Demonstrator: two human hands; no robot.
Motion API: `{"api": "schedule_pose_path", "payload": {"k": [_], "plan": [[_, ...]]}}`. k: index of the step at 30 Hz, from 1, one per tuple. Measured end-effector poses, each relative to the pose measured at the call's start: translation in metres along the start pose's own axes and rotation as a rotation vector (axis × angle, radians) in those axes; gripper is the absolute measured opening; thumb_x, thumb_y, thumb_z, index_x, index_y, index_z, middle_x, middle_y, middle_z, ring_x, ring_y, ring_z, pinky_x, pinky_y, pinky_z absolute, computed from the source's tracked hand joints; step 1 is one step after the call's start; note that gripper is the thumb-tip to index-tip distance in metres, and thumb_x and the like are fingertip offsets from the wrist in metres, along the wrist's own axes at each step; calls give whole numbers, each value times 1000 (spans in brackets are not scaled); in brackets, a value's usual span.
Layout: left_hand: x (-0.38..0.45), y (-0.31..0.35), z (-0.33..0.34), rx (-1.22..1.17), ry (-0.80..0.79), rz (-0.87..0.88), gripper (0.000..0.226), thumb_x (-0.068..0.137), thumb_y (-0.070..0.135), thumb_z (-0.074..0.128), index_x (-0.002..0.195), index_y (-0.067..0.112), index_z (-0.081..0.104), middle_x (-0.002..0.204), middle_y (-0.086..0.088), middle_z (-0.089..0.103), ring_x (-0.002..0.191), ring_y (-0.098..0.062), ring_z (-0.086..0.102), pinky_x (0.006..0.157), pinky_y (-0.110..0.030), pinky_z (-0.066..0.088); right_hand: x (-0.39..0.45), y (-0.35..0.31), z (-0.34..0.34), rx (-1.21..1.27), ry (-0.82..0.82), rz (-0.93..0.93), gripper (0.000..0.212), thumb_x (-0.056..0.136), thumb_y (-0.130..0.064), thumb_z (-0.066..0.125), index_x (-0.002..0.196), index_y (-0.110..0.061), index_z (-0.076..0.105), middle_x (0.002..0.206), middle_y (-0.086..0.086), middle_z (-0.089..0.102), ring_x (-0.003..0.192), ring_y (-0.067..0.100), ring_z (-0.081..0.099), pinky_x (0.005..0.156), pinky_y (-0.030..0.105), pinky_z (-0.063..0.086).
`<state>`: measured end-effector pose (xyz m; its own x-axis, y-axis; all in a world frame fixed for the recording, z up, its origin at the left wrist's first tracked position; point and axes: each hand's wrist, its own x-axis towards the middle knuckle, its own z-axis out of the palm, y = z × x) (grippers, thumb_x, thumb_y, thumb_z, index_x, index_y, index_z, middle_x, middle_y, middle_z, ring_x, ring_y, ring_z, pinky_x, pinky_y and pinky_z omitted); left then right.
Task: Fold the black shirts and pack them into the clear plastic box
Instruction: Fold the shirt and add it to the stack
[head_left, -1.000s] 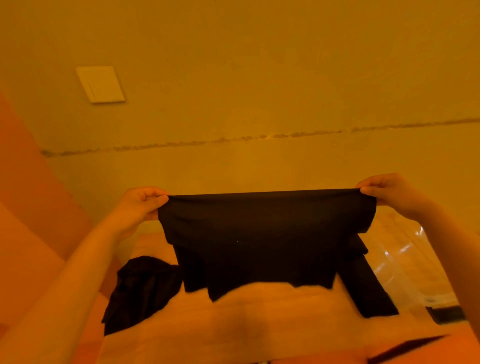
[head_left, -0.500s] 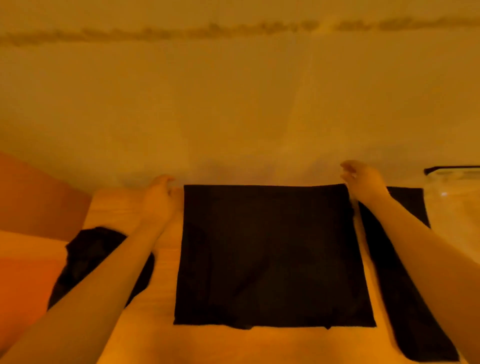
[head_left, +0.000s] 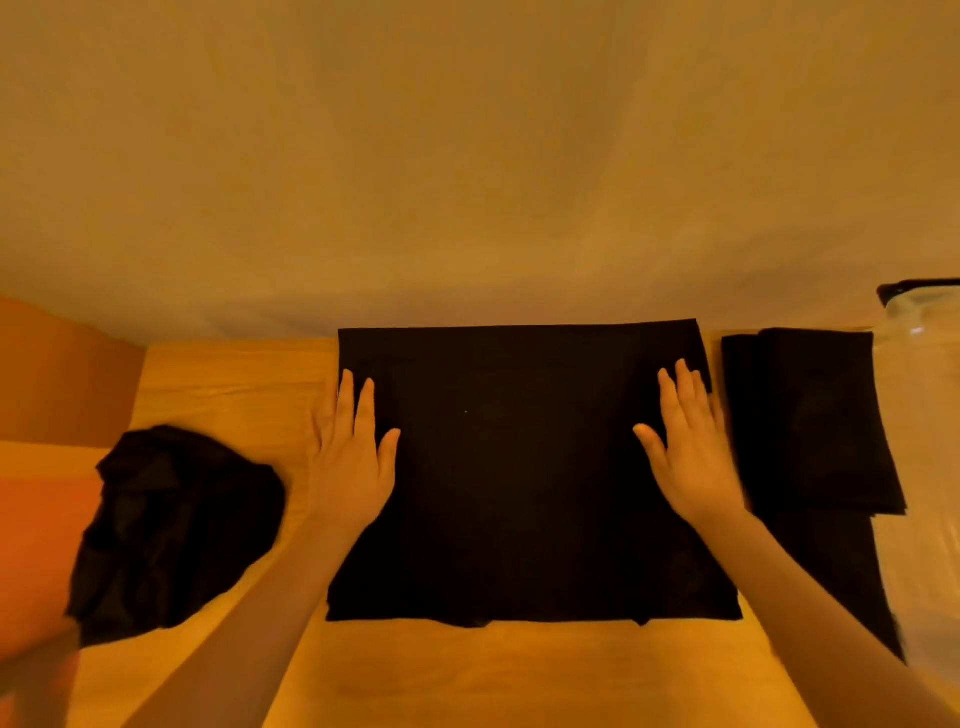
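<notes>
The black shirt (head_left: 519, 467) lay flat in the middle of the wooden bench (head_left: 234, 374), folded into a broad, nearly square panel whose far edge ran straight along the wall side and whose near edge was slightly uneven, with small tabs of cloth poking out below it. Its surface looked smooth and dark, with almost no creases that I could make out in the dim orange light. My left hand (head_left: 350, 467) rested palm down on the shirt's left edge, its grip spread wide and pinching nothing; the thumb and inner fingers lay on the cloth while the outer fingers reached over onto bare wood. My right hand (head_left: 693, 452) lay the same way near the shirt's right edge, grip spread flat, fingers pointing toward the wall, pressing on fabric and holding nothing. Just beside that hand, apart from the shirt by a thin strip of bench, sat a folded black stack (head_left: 810, 421), narrower and longer than the panel under my palms, running toward me along the right side. Past it, at the right border of the view, stood the clear plastic box (head_left: 919, 364) with a dark rim at its far corner. Off to my left, well apart from the flat shirt, a crumpled black heap (head_left: 171, 525) sat at the bench's left edge. A plain wall (head_left: 467, 156) rose behind the bench.
</notes>
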<state>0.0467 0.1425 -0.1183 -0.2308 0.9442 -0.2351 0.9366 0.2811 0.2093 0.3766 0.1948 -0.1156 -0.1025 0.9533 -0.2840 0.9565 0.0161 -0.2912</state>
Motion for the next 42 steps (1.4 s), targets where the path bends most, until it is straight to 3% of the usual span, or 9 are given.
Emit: {"api": "schedule_pose_path", "payload": {"k": [3, 8, 14, 19, 26, 28, 32, 36, 42], "plan": [[-50, -2, 4, -198, 132, -32, 47, 97, 28, 44, 136, 3, 42, 146, -17, 36, 136, -32, 30, 111, -44, 22, -57, -1, 10, 109, 41, 24, 63, 93, -41, 36, 147, -18, 15, 155, -1, 4, 141, 10, -4, 117, 36, 9], [-132, -15, 27, -366, 75, -214, 38, 88, 28, 60, 121, 9, 58, 125, -14, 54, 119, -31, 42, 99, -45, 34, -134, 10, 36, 215, 56, 125, 69, 86, -45, 43, 146, -17, 24, 156, 2, 14, 144, 17, 9, 116, 38, 18], [-163, -13, 38, -95, -45, 251, 69, 53, 40, 87, 115, 26, 60, 112, -3, 61, 106, -22, 45, 77, -47, 47, -169, 18, 60, -34, 34, -149, 61, 78, -28, 73, 133, -14, 50, 142, 5, 44, 134, 21, 34, 110, 42, 19], [-151, 2, 36, 87, 47, 625, 53, 51, 34, 89, 101, 24, 72, 107, 2, 68, 107, -15, 47, 80, -41, 53, -166, 16, 68, -134, 82, -232, 41, 79, -19, 73, 118, -14, 63, 128, 6, 59, 125, 25, 49, 104, 41, 28], [-135, -10, 44, 129, 35, 688, 42, 56, 10, 86, 95, 19, 74, 105, -2, 71, 102, -21, 66, 80, -39, 54, -162, 18, 65, -141, 222, -323, 39, 60, -5, 85, 96, -10, 73, 107, 9, 70, 102, 27, 66, 80, 38, 54], [-134, -14, 45, 38, 108, 691, 22, 76, 10, 62, 95, 13, 73, 102, -6, 72, 98, -23, 68, 79, -41, 55, -163, 22, 64, -105, 255, -326, 37, 59, 0, 85, 93, -7, 74, 105, 11, 70, 100, 28, 66, 78, 39, 54], [-130, -20, 34, 6, 202, 668, 40, 79, 8, 37, 99, 11, 72, 106, -8, 70, 99, -21, 67, 81, -40, 54, -159, 29, 53, -76, 315, -375, 34, 62, 7, 78, 95, -2, 72, 102, 15, 70, 97, 33, 67, 79, 44, 53], [-128, -27, 35, 109, 254, 801, 36, 74, -1, 57, 104, 12, 70, 110, -7, 69, 104, -22, 65, 85, -41, 52, -152, 29, 44, -152, 259, -461, 48, 52, 11, 83, 96, -2, 72, 103, 14, 70, 96, 30, 68, 80, 45, 53], [-147, -35, 52, 237, -33, 729, 77, 46, 2, 84, 119, 15, 63, 124, -4, 62, 119, -20, 53, 94, -40, 43, -156, 42, 52, -326, 86, -461, 68, 46, 2, 87, 110, -9, 67, 115, 12, 66, 107, 27, 63, 89, 42, 49]]}}
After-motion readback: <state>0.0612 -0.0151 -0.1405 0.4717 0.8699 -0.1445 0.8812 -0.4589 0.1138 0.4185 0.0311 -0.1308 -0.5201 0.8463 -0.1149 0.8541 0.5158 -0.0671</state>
